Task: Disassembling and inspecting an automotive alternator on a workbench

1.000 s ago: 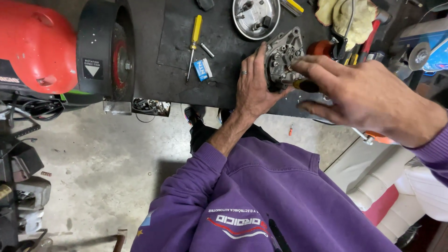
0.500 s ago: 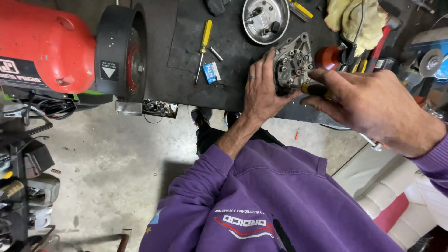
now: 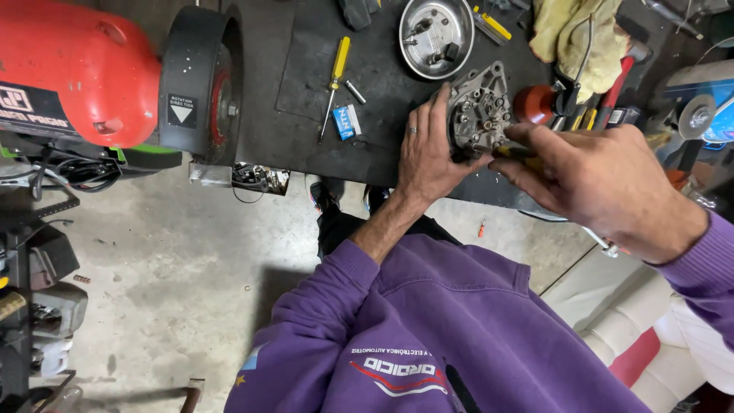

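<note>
Your left hand [image 3: 425,157] presses flat on the metal carburetor part [image 3: 478,113]; your right hand [image 3: 592,180], just beside it, is clamped on a yellow-handled tool [image 3: 514,152].

The carburetor body [image 3: 479,111] is dull grey metal with brassy spots. The screwdriver [image 3: 334,84] on the black bench mat [image 3: 306,122] has a yellow handle. The round bowl [image 3: 437,37] is silvery steel. The rag [image 3: 573,34] is pale yellow. The compressor tank [image 3: 76,73] is bright red, its belt guard [image 3: 195,80] black. The sweatshirt [image 3: 428,336] is purple with a red and white chest mark.
</note>
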